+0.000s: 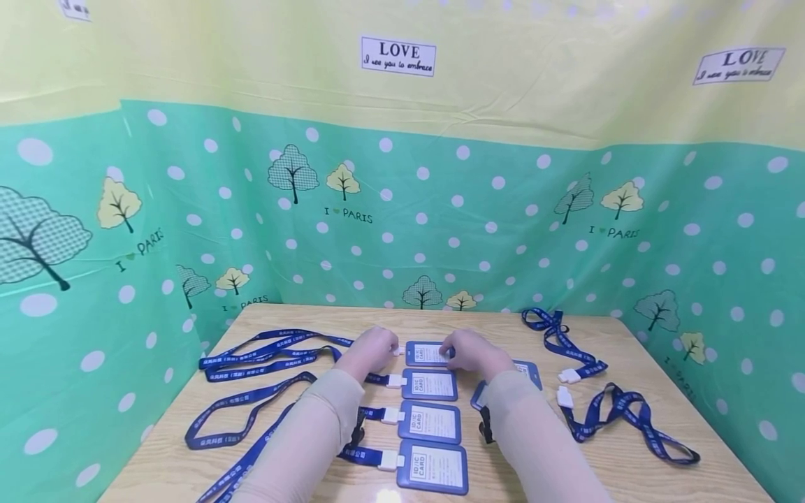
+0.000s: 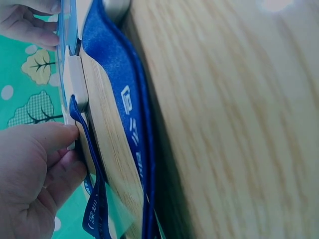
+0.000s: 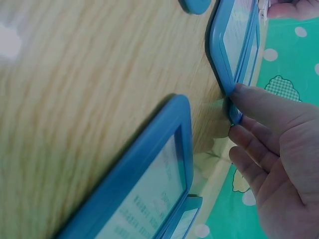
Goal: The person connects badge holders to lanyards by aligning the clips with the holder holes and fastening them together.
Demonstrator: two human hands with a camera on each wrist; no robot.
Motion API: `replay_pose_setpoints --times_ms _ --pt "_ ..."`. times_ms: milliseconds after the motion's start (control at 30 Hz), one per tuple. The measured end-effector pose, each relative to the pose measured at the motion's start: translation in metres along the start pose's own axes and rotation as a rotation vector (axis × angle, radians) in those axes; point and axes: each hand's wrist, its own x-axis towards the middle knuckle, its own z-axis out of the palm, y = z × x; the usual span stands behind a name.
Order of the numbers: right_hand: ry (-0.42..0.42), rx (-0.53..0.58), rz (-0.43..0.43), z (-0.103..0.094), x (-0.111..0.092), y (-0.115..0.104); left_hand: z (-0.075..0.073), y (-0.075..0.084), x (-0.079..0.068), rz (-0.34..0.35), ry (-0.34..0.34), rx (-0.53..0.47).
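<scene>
At the far end of a column of blue ID card holders, both hands are on the farthest card holder (image 1: 420, 354). My left hand (image 1: 372, 351) pinches the white clip at its left end between thumb and fingers; in the left wrist view that hand (image 2: 30, 174) is beside a blue lanyard (image 2: 97, 209). My right hand (image 1: 474, 351) pinches the holder's right edge, the thumb on top and fingers below, as the right hand (image 3: 279, 144) shows in the right wrist view. Nearer holders (image 1: 430, 384) lie in line, white clips (image 1: 390, 416) and lanyards to their left.
Blue lanyards (image 1: 229, 401) spread in loops over the left of the wooden table (image 1: 503, 482). More card holders (image 1: 533, 374) lie partly hidden under the right forearm. Two lanyards with white clips (image 1: 569, 376) lie at the right. A green and yellow patterned curtain (image 1: 402, 265) surrounds the table.
</scene>
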Motion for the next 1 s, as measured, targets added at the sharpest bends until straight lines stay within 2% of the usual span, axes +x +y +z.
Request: replay_pose_setpoints --times_ms 400,733,900,1000 --pt "0.009 0.017 0.022 0.0007 -0.0003 -0.0031 -0.0001 -0.0002 0.0006 0.008 -0.003 -0.032" --pt "0.012 0.045 0.035 0.0017 -0.0003 -0.0035 -0.002 -0.0028 0.0022 0.01 -0.031 -0.033" --pt "0.012 0.042 0.027 0.0015 -0.0001 -0.004 -0.0004 -0.0036 0.0031 -0.009 -0.027 -0.038" --pt "0.013 0.045 0.028 0.0021 0.0005 -0.0043 0.0011 -0.0042 0.0037 0.007 -0.011 -0.032"
